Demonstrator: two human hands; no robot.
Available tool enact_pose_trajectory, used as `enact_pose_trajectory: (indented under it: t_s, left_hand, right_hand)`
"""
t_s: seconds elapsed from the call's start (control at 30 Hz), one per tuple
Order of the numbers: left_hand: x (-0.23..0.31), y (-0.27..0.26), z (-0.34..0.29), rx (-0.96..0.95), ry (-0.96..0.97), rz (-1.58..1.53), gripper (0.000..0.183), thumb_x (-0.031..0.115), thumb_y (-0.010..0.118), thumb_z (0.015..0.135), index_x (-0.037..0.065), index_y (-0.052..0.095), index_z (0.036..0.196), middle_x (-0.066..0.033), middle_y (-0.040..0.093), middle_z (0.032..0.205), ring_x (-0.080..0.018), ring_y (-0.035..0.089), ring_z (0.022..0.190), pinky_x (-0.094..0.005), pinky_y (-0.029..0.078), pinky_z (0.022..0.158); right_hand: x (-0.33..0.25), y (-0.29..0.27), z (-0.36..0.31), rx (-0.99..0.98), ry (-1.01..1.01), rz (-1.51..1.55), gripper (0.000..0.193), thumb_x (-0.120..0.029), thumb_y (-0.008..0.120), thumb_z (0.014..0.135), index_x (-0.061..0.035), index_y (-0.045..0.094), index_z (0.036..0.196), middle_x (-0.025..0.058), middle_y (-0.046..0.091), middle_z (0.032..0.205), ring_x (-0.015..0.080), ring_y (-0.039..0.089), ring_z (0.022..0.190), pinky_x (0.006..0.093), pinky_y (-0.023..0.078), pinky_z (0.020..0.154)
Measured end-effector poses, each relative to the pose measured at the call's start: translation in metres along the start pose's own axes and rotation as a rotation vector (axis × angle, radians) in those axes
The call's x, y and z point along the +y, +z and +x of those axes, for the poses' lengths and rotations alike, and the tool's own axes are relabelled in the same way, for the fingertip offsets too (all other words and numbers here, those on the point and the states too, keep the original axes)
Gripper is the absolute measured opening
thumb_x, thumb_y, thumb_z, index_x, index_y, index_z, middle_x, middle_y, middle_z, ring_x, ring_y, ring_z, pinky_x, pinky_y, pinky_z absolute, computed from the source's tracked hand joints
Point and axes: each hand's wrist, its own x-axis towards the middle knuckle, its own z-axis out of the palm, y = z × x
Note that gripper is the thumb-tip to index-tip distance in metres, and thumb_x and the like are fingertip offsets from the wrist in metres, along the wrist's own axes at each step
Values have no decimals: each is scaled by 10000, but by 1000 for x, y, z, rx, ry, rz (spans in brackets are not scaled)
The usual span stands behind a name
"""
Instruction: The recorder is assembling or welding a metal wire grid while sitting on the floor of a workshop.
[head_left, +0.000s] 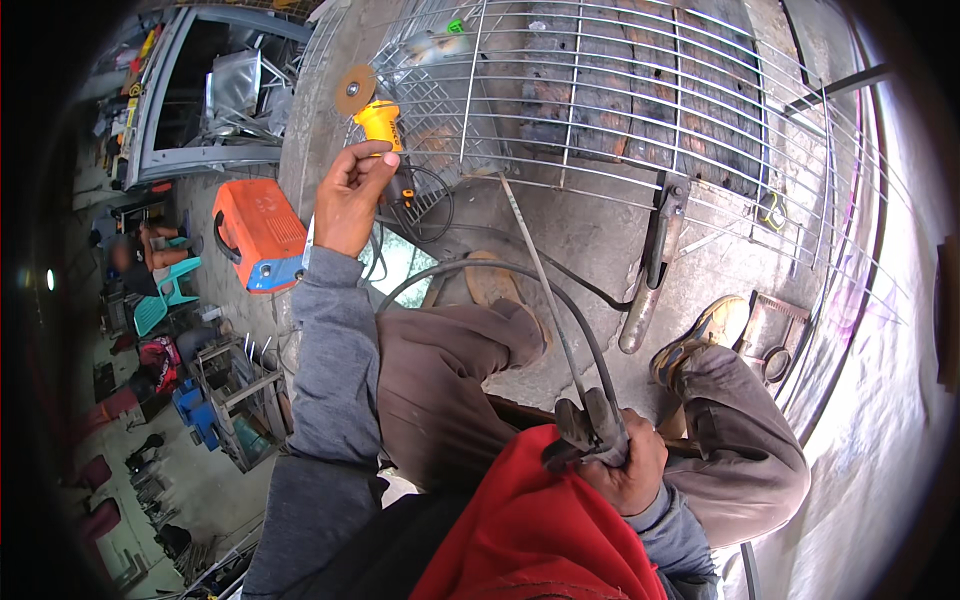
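My left hand (349,198) is closed at the rear of a yellow angle grinder (379,124), its thumb and fingers pinching the body. The grinder's brown disc (355,90) points away from me, and a black cord trails below it. In my lap, my right hand (632,466) grips a dark welding electrode holder (592,424). A long thin welding rod (538,268) extends from its jaws toward the wire grid (575,95). The holder's black cable (575,300) loops back to the left.
An orange welding machine (258,232) stands left of my left forearm. Dark wooden planks (640,85) lie under the grid. A long-handled metal tool (655,265) and a tape measure (771,211) lie at right. Far left, a person (150,250) sits near a teal chair (165,297).
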Motion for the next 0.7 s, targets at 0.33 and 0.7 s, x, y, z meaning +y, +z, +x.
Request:
enact_pose_trajectory:
  t_s: [0.33, 0.7]
  left_hand:
    - [1, 5, 0, 50, 7, -41, 244, 203, 668, 865, 42, 607, 1038, 39, 578, 769, -23, 477, 655, -187, 373, 566]
    - [2, 5, 0, 55, 26, -32, 242, 193, 668, 865, 38, 608, 1040, 40, 572, 749, -21, 463, 630, -185, 359, 544]
  right_hand:
    - [2, 0, -3, 3, 26, 25, 471, -30, 736, 610, 6, 510, 1021, 143, 598, 779, 290, 622, 618, 341, 489, 561]
    - [4, 2, -8, 175, 65, -76, 470, -38, 779, 598, -3, 526, 992, 127, 570, 710, 267, 591, 557, 320, 456, 510]
